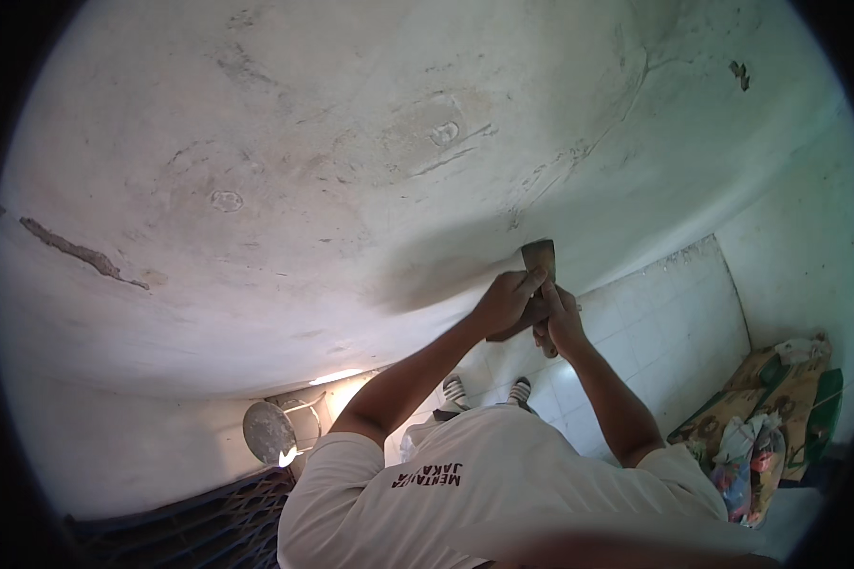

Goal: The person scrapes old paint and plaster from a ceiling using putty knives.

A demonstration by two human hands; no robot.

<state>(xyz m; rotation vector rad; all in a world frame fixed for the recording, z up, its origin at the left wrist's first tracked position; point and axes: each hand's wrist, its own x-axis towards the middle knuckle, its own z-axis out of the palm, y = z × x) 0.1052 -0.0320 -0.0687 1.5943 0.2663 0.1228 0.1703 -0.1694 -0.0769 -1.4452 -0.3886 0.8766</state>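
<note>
My left hand (504, 302) and my right hand (563, 323) meet in front of a white plastered wall (313, 142). Between them is a scraper with a broad, dirty blade (539, 254) pointing up toward the wall. Both thumbs press near the base of that blade. Its handle end (548, 348) shows below my right fingers. A second dark, flat tool (516, 328), apparently another scraper, slants below my left hand and crosses the first. My fingers hide much of both tools. Whether the upper blade touches the wall cannot be told.
The wall has a long crack (623, 117), a gouge (78, 249) and round patches (445, 133). A round-topped stool (269, 432) stands at left near a folding metal gate (213, 523). Cardboard (790, 398) and filled plastic bags (747, 462) lie at right on the tiled floor (655, 320).
</note>
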